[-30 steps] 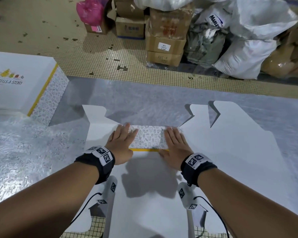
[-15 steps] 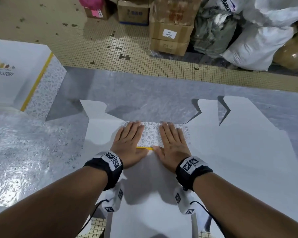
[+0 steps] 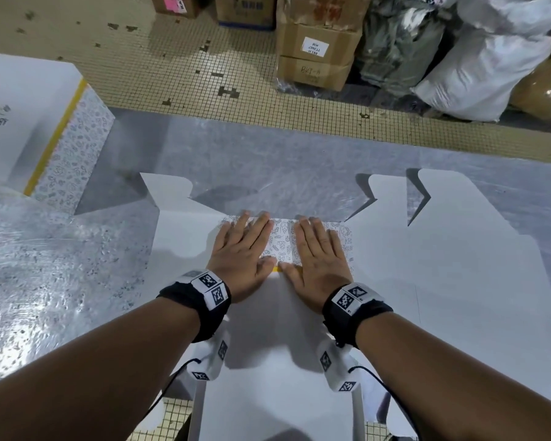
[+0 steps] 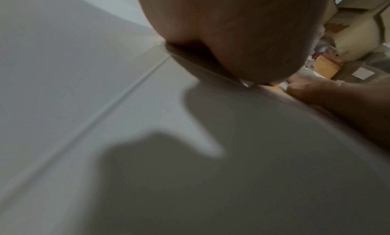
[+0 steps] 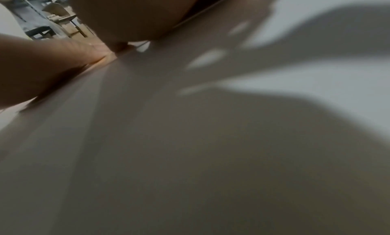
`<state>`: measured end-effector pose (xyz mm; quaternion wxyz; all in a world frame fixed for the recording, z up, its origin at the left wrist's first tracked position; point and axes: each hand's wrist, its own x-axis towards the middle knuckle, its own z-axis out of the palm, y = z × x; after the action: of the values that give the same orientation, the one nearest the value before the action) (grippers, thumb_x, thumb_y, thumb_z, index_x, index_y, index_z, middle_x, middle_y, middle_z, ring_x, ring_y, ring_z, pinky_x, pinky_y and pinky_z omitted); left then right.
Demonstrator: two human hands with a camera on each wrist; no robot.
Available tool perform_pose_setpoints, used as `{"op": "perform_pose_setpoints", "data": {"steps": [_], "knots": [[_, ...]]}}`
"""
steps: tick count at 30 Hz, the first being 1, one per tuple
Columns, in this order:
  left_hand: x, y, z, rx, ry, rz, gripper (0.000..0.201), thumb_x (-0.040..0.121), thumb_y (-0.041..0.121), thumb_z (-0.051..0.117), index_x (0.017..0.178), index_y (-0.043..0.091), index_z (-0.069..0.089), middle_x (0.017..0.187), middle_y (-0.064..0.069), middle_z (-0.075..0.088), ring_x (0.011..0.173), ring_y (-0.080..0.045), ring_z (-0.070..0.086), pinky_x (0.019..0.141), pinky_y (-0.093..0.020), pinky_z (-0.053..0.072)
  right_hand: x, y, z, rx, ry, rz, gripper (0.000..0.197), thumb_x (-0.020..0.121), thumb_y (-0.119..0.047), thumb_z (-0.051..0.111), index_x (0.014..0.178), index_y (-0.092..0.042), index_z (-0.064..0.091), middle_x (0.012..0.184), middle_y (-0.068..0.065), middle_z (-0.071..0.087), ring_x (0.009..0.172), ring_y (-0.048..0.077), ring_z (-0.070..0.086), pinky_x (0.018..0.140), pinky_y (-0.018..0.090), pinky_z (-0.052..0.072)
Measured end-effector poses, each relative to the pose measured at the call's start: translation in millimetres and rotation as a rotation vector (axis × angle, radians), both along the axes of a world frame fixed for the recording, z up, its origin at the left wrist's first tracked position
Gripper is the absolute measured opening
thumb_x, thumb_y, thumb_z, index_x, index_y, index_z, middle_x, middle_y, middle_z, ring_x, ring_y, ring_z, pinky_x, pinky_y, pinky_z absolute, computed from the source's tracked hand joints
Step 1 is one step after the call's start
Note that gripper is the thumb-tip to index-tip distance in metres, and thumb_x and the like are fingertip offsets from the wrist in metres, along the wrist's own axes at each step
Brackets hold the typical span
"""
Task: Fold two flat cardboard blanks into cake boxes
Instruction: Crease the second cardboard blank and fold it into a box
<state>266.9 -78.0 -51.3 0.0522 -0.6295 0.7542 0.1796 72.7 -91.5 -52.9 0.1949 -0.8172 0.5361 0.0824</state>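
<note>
The white cardboard blank [image 3: 458, 281] shows a folded flap [image 3: 283, 240] printed with black line doodles, yellow-edged at 6 o'clock. At 9 o'clock, the finished box [image 3: 29, 122] is white, yellow-striped, its side doodle-patterned.

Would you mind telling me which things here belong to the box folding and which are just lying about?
Part of the job:
- flat white cardboard blank
- its patterned flap with the yellow edge, pressed flat by the left hand and right hand
- finished white cake box

Lying about:
- brown cardboard cartons
- white sacks
</note>
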Motion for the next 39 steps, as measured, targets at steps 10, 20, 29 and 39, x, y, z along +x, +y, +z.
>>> {"op": "perform_pose_setpoints", "data": {"steps": [10,20,29,39], "knots": [[4,-7,14,0.145,0.017,-0.029,0.075,0.095,0.061,0.015,0.157,0.03,-0.015,0.159,0.019,-0.029,0.147,-0.013,-0.031,0.12,-0.04,-0.017,-6,-10,24,0.146,-0.096,-0.015,0.087,0.097,-0.066,0.029,0.156,-0.02,-0.014,0.162,-0.009,-0.024,0.145,0.008,-0.029,0.122,0.036,-0.014],[-29,-21,40,0.169,0.025,-0.066,0.088,0.096,0.031,0.055,0.159,0.017,-0.005,0.166,0.004,-0.016,0.151,-0.022,-0.021,0.124,-0.042,-0.007,-32,-15,35,0.205,0.044,-0.137,0.118,0.082,-0.083,0.038,0.154,-0.009,-0.02,0.162,0.003,-0.026,0.149,0.018,-0.025,0.122,0.036,-0.012],[-44,-25,28,0.283,-0.074,-0.13,0.098,0.093,0.024,0.053,0.155,0.027,-0.022,0.159,0.015,-0.032,0.146,-0.012,-0.031,0.12,-0.041,-0.017,-51,-21,47,0.256,0.022,-0.084,0.113,0.089,-0.06,0.058,0.154,-0.009,-0.019,0.163,0.002,-0.023,0.15,0.017,-0.02,0.123,0.037,-0.01],[-7,-22,36,0.186,0.186,-0.073,0.102,0.092,0.049,0.063,0.159,0.016,-0.008,0.166,0.002,-0.015,0.152,-0.014,-0.013,0.124,-0.03,-0.003,-50,-12,36,0.239,0.078,-0.116,0.101,0.095,-0.055,0.051,0.155,-0.012,-0.018,0.162,0.0,-0.028,0.148,0.016,-0.026,0.123,0.037,-0.009]]}}
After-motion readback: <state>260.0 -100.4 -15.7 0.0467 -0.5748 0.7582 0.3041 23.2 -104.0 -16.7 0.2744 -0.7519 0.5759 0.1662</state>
